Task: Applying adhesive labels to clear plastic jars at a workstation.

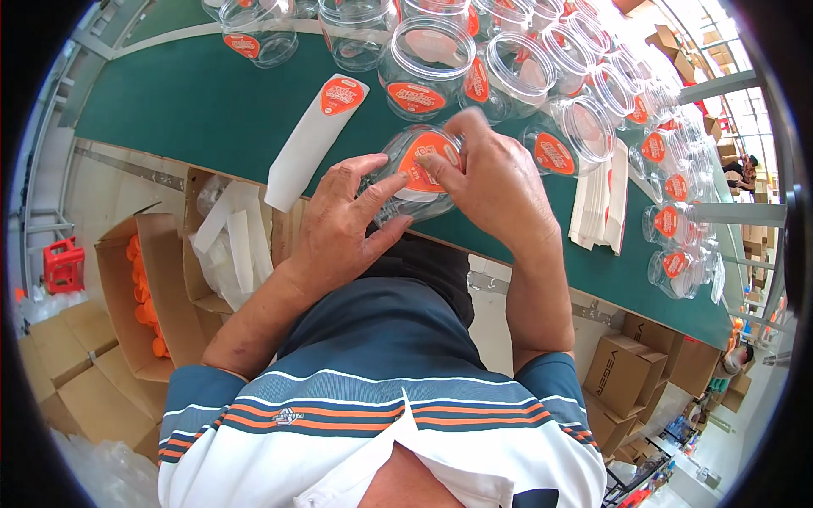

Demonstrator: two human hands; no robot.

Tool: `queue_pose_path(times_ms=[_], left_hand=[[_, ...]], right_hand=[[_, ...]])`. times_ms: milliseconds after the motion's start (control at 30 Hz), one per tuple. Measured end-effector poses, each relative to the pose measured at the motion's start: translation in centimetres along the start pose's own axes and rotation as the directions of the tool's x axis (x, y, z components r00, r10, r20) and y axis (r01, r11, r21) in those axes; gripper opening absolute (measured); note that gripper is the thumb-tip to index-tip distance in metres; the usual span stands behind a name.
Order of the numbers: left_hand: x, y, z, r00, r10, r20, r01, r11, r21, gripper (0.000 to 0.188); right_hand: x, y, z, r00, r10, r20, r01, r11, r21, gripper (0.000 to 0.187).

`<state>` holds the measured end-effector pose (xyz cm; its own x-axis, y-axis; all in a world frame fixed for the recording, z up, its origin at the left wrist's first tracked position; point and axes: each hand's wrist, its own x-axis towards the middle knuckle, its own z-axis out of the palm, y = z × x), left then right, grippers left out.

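A clear plastic jar [421, 204] lies on its side at the near edge of the green table, between my hands. An orange label [434, 148] sits on its upward side. My left hand [339, 212] steadies the jar, its fingers on the left side and the thumb near the lower end. With its thumb, my right hand [506, 179] presses on the label; its other fingers, partly blurred, curl over the jar's far right side. Left of the jar lies a white backing strip [306, 146] with one orange sticker [342, 95] at its far end.
Many labelled clear jars [428, 63] crowd the back and right of the green table [169, 106]. A stack of white strips [593, 212] lies to the right. Below left, cartons hold orange lids [144, 296] and white scraps [229, 237]. More cartons [625, 372] stand below right.
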<state>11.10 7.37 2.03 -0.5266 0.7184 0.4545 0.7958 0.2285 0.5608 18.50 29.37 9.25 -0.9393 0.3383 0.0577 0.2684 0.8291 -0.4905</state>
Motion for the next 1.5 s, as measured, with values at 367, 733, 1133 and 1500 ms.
queue_pose_path(times_ms=[367, 733, 1133, 1500], left_hand=[[3.0, 3.1, 1.0, 0.948, 0.222, 0.228, -0.291, 0.895, 0.339, 0.065], [8.7, 3.6, -3.5, 0.929, 0.359, 0.092, -0.361, 0.932, 0.007, 0.066], [9.4, -8.0, -4.6, 0.999, 0.035, -0.013, -0.025, 0.882, 0.470, 0.073], [-8.3, -10.7, -1.0, 1.000, -0.020, 0.017, 0.006, 0.810, 0.587, 0.060]], right_hand=[[-2.3, 4.7, 1.7, 0.965, 0.260, -0.024, -0.223, 0.870, 0.441, 0.013], [-5.6, 3.2, -1.1, 0.987, -0.015, -0.161, 0.094, 0.863, 0.496, 0.012], [-5.6, 2.6, -1.3, 0.834, -0.284, -0.473, 0.225, 0.958, -0.177, 0.036], [-9.7, -0.3, 5.0, 0.849, -0.265, -0.457, 0.420, 0.863, 0.280, 0.020]])
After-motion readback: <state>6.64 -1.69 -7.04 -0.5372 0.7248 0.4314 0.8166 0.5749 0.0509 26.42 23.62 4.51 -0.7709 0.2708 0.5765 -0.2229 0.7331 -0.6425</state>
